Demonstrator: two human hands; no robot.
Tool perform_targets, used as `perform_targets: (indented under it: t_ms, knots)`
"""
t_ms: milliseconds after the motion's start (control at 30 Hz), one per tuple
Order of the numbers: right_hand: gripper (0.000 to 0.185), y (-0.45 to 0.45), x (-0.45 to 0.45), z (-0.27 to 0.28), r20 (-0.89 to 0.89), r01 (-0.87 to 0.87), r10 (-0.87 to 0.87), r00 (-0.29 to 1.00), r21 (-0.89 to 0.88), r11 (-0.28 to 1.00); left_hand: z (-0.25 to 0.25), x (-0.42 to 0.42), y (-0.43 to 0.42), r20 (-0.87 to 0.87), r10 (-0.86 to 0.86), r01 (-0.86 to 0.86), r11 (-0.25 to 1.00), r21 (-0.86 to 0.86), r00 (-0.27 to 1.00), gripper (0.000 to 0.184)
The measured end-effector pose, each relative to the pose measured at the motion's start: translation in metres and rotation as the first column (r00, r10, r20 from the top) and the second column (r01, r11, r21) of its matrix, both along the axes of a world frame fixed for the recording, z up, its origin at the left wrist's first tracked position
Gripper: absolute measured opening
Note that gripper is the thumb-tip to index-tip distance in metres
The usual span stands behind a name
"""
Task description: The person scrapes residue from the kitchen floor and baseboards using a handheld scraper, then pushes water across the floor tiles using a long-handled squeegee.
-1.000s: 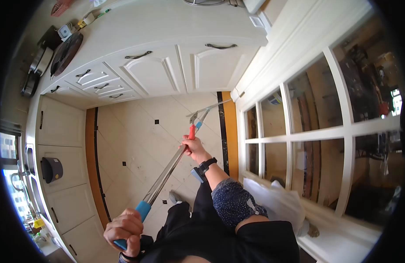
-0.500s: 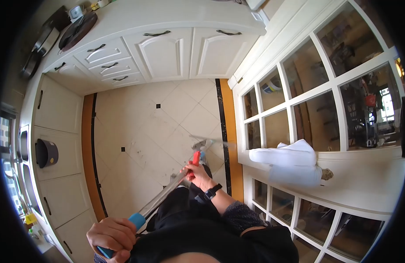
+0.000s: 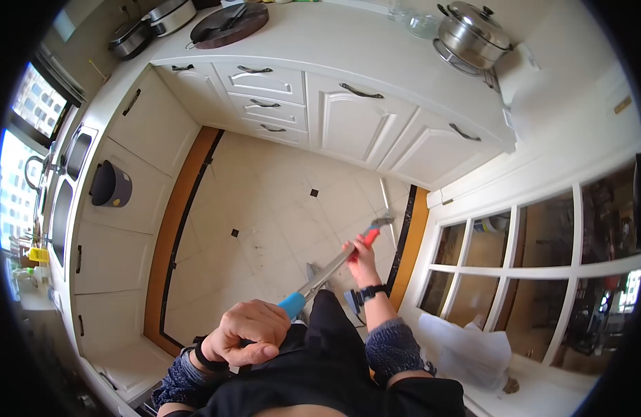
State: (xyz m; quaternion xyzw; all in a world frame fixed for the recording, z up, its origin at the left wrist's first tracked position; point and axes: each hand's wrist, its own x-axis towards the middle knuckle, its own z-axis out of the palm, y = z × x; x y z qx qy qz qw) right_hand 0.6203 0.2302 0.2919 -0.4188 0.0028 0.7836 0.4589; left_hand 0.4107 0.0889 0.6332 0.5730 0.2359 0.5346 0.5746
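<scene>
The left grip (image 3: pixel 254 332), a bare hand with a dark band at its wrist, is clenched around the blue handle (image 3: pixel 293 304) of a long-handled floor tool (image 3: pixel 331 268), low in the view in front of the person's black clothing. The right grip (image 3: pixel 362 263), with a black watch (image 3: pixel 370 292) on its wrist, is closed around the same tool farther along, where the metal shaft meets a red section (image 3: pixel 372 237). The tool slants forward and to the right from the left hand; beyond the red section is a grey joint, and a thin pale bar (image 3: pixel 384 194) lies crosswise near the floor (image 3: pixel 279 215), though whether it touches the tiles is hard to tell. This end is near the dark strip and brown border at the right edge of the floor. White cabinets (image 3: pixel 352 118) stand ahead under a white counter (image 3: pixel 348 45), which carries a round dark board (image 3: pixel 254 29) and a lidded steel pot (image 3: pixel 468 38). To the left, a grey bin (image 3: pixel 115 185) hangs on a cabinet front below the sink (image 3: pixel 62 217). To the right is a glass-paned white door (image 3: pixel 508 274), with white material (image 3: pixel 466 353), cloth or bag, hanging against it.
</scene>
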Motion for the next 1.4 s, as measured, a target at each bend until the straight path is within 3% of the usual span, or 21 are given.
perform_targets:
  t_ms: [33, 67, 167, 333, 500, 633, 733, 767, 833, 900, 933, 967, 1033, 1067, 1100, 1133, 1167, 1233, 1300, 1400]
  knots:
    - [0.028, 0.017, -0.015, -0.005, 0.008, -0.049, 0.049, 0.999, 0.041, 0.998, -0.001, -0.003, 0.009, -0.054, 0.039, -0.037, 0.999, 0.032, 0.998, 0.036]
    - [0.029, 0.033, -0.03, -0.006, 0.038, -0.128, 0.128, 0.991, 0.016, 0.992, 0.001, -0.003, 0.014, -0.047, 0.194, -0.19, 0.978, 0.083, 0.98, 0.036]
    - [0.029, 0.049, -0.085, -0.009, 0.063, -0.268, 0.268, 0.961, -0.007, 0.963, 0.005, -0.047, 0.017, 0.065, 0.546, -0.538, 0.836, -0.107, 0.835, 0.038]
    - [0.028, 0.045, -0.175, 0.009, 0.021, -0.396, 0.396, 0.918, 0.014, 0.918, 0.016, -0.092, 0.005, 0.042, 0.639, -0.64, 0.764, 0.075, 0.768, 0.04]
    - [0.031, 0.039, -0.248, 0.013, 0.054, -0.473, 0.472, 0.88, 0.004, 0.881, 0.009, -0.122, -0.022, 0.025, 0.777, -0.776, 0.625, 0.083, 0.628, 0.043]
    - [0.034, 0.043, -0.28, 0.016, 0.059, -0.635, 0.632, 0.773, 0.037, 0.772, 0.002, -0.12, -0.036, -0.043, 0.846, -0.842, 0.533, 0.082, 0.531, 0.044]
    - [0.035, 0.051, -0.31, 0.006, 0.13, -0.73, 0.72, 0.682, 0.051, 0.682, -0.011, -0.108, -0.035, -0.044, 0.957, -0.958, 0.287, 0.008, 0.286, 0.042]
    - [0.035, 0.046, -0.316, 0.007, 0.124, -0.736, 0.727, 0.675, 0.042, 0.676, -0.016, -0.106, -0.044, -0.063, 0.966, -0.969, 0.248, -0.021, 0.249, 0.036]
    - [0.029, 0.034, -0.325, 0.012, 0.197, -0.848, 0.828, 0.524, 0.035, 0.528, -0.018, -0.093, -0.062, -0.083, 0.995, -0.998, -0.053, -0.04, -0.049, 0.029]
    - [0.03, 0.001, -0.33, 0.015, 0.191, -0.882, 0.863, 0.467, 0.037, 0.469, -0.004, -0.085, -0.089, -0.062, 0.994, -0.994, -0.094, -0.054, -0.09, 0.023]
    - [0.033, -0.019, -0.33, 0.012, 0.181, -0.92, 0.903, 0.39, 0.043, 0.389, 0.008, -0.086, -0.103, -0.138, 0.99, -0.998, 0.026, 0.056, 0.018, 0.025]
    - [0.031, -0.039, -0.329, 0.023, 0.128, -0.929, 0.92, 0.37, 0.034, 0.369, 0.048, -0.068, -0.098, -0.293, 0.954, -0.998, -0.065, -0.018, -0.056, 0.034]
    - [0.027, -0.079, -0.325, 0.043, 0.065, -0.96, 0.958, 0.279, 0.023, 0.278, 0.084, -0.07, -0.112, -0.208, 0.973, -0.991, 0.072, -0.111, 0.095, 0.036]
    - [0.025, -0.093, -0.325, 0.057, 0.009, -0.979, 0.979, 0.203, 0.001, 0.203, 0.099, -0.063, -0.113, -0.167, 0.985, -0.987, -0.076, -0.141, -0.052, 0.036]
    - [0.022, -0.111, -0.331, 0.061, 0.06, -0.99, 0.989, 0.136, -0.009, 0.137, 0.106, -0.054, -0.116, -0.13, 0.972, -0.96, -0.218, -0.177, -0.197, 0.036]
    - [0.019, -0.121, -0.337, 0.061, 0.086, -0.995, 0.991, 0.098, 0.008, 0.098, 0.104, -0.05, -0.128, -0.033, 0.967, -0.948, -0.255, -0.191, -0.254, 0.037]
    - [0.016, -0.126, -0.341, 0.064, 0.108, -0.998, 0.992, 0.064, 0.017, 0.063, 0.099, -0.049, -0.129, -0.042, 0.967, -0.946, -0.254, -0.199, -0.25, 0.037]
    - [0.014, -0.116, -0.356, 0.055, 0.232, -0.992, 0.965, 0.125, 0.001, 0.128, 0.073, -0.048, -0.121, -0.105, 0.892, -0.852, -0.452, -0.266, -0.44, 0.037]
    - [0.013, -0.094, -0.364, 0.023, 0.299, -0.981, 0.935, 0.192, 0.068, 0.18, 0.042, -0.049, -0.119, -0.093, 0.854, -0.781, -0.508, -0.363, -0.512, 0.037]
    - [0.011, -0.051, -0.342, 0.022, 0.283, -0.975, 0.934, 0.219, 0.031, 0.219, 0.033, -0.059, -0.101, -0.119, 0.884, -0.788, -0.458, -0.412, -0.451, 0.036]
